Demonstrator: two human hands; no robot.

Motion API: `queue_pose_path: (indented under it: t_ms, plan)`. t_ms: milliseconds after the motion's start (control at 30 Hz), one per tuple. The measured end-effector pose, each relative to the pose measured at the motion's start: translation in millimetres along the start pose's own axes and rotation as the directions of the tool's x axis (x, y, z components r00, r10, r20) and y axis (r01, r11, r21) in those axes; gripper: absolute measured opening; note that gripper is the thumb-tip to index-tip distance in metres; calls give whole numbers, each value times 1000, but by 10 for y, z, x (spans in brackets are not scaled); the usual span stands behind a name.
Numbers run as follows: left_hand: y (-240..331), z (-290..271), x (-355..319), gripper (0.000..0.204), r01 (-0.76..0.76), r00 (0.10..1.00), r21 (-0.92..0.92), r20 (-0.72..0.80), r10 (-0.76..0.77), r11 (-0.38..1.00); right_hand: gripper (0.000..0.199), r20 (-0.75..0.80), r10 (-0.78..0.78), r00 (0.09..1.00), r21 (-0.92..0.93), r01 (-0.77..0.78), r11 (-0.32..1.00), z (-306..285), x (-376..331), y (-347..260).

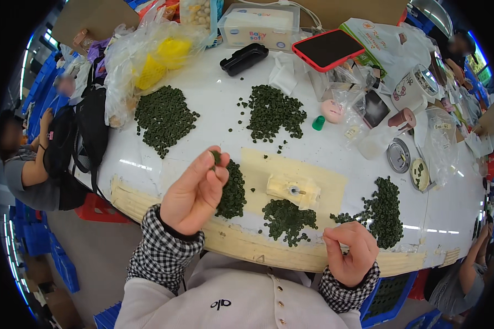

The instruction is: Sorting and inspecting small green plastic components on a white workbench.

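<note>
Lightly, the left hand (193, 191) pinches a small roundish dark-green piece (215, 158); the right hand (350, 251) curls, its grasp unclear.

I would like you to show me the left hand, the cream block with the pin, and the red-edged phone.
Left hand (192, 192): head view, middle of the hand.
Cream block (279, 188): head view, its left part.
Red-edged phone (329, 49): head view, its dark screen.

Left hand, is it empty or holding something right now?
Holding: at the left hand's fingers, at least one small dark green piece shows, pinched against the thumb.
</note>
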State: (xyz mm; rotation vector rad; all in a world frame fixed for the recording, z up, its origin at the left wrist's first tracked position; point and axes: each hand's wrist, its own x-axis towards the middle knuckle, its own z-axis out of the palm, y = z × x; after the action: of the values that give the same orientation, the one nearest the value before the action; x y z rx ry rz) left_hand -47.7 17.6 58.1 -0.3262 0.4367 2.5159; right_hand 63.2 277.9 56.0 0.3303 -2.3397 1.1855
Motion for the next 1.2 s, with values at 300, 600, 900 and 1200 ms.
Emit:
queue_pose_path:
  t_ms: [300, 600, 900, 1200]
  plan:
    - [-567, -102, -236, 21, 486, 868, 47, 92, -488, 873, 30, 72, -236, 969, 79, 231, 970, 315, 228, -289]
    - [-625, 47, -192, 23, 539, 841, 107, -128, -526, 835, 38, 315, -346, 884, -251, 429, 868, 432, 283, -473]
    - [-242, 99, -203, 34, 375, 927, 63, -41, -373, 925, 20, 323, -222, 920, -104, 268, 958, -61, 919, -463]
    - [180, 93, 47, 34, 24, 991, -74, 130, -14, 997, 48, 839, -321, 438, -131, 737, 663, 585, 1736, 603]
